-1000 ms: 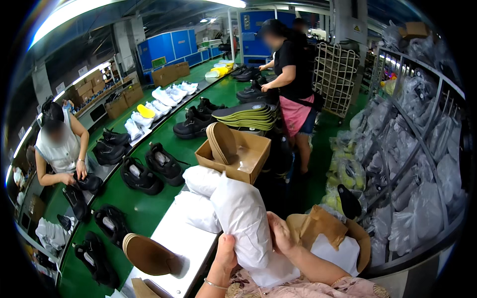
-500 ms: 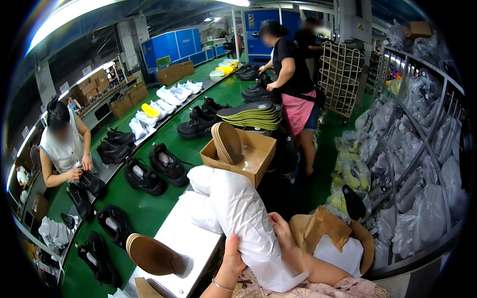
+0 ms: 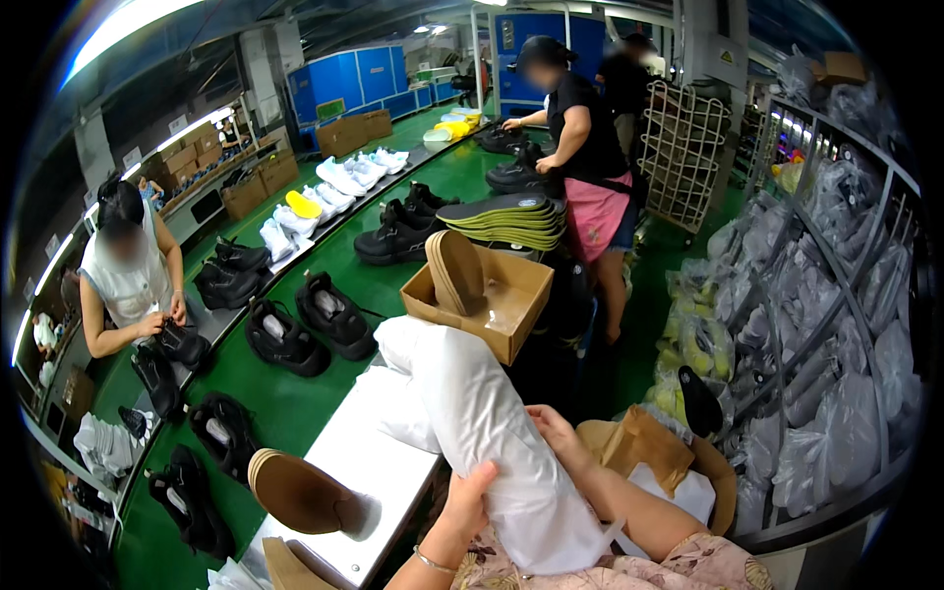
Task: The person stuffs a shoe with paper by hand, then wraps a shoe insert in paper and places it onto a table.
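Note:
A long bundle wrapped in crinkled white paper [image 3: 482, 408] lies slantwise across my lap and the corner of the white table [image 3: 339, 462]. My left hand [image 3: 467, 506] grips its near left side, thumb on top and fingers hidden beneath. Against its right side, the fingers of my right hand [image 3: 559, 438] curl round the edge. Another white paper-wrapped piece [image 3: 401, 411] rests under its far end. Left of it, a stack of brown insoles [image 3: 300, 490] stands tilted on the table. Beyond the bundle, a cardboard box [image 3: 521, 315] holds more tan insoles [image 3: 454, 275].
A green conveyor belt [image 3: 285, 393] carries black shoes [image 3: 285, 336] and white shoes [image 3: 339, 177]. One person [image 3: 128, 275] handles a black shoe at left; another [image 3: 580, 128] works ahead. A metal rack [image 3: 846, 305] with bagged items stands right; brown paper [image 3: 649, 447] lies beside my right arm.
The white paper looks smoother along the bundle's top. My right hand has shifted slightly up along its edge; my left hand keeps its grip. The view has moved a little.

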Demonstrator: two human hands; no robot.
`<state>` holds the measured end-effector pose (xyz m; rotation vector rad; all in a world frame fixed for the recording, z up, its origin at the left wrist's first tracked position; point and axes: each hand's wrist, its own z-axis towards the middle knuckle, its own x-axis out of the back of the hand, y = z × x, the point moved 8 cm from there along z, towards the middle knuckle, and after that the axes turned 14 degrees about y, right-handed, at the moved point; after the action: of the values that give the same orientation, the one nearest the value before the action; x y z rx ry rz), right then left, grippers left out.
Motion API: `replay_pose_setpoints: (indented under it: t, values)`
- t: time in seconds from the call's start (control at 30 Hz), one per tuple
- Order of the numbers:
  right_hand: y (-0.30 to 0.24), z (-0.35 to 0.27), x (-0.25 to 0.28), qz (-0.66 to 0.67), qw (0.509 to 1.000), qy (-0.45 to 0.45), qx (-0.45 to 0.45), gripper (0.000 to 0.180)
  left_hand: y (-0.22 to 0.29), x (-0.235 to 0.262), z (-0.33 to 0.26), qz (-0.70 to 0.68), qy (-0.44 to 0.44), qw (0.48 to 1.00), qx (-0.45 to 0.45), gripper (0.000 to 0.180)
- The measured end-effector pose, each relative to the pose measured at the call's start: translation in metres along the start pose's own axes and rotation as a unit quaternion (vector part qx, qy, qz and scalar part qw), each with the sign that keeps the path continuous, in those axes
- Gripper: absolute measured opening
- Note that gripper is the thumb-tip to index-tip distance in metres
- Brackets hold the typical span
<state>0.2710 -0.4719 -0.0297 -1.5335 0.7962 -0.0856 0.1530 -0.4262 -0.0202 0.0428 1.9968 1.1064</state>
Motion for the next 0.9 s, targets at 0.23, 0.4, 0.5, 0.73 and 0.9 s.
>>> replay_pose_setpoints:
  t: [0.23, 0.4, 0.5, 0.73, 0.9]
  values:
    - [-0.051, -0.044, -0.035, -0.317, 0.941, -0.105, 0.052, 0.099, 0.033, 0.001, 0.020, -0.043, 0.081, 0.993, -0.070, 0.058]
    - [-0.053, -0.031, -0.017, -0.353, 0.908, 0.058, 0.221, 0.080, 0.026, -0.021, 0.024, -0.065, 0.070, 0.993, -0.073, 0.060]
    - [-0.085, -0.034, -0.032, -0.397, 0.838, 0.150, 0.344, 0.062, 0.036, -0.024, 0.026, -0.057, 0.093, 0.989, -0.104, 0.063]
    - [-0.062, -0.043, -0.037, -0.276, 0.821, 0.293, 0.404, 0.028, 0.044, -0.022, 0.030, -0.127, 0.123, 0.974, -0.142, 0.068]
    - [-0.045, -0.041, -0.048, -0.103, 0.883, 0.264, 0.374, 0.014, 0.050, -0.015, 0.032, -0.204, 0.130, 0.961, -0.132, 0.063]
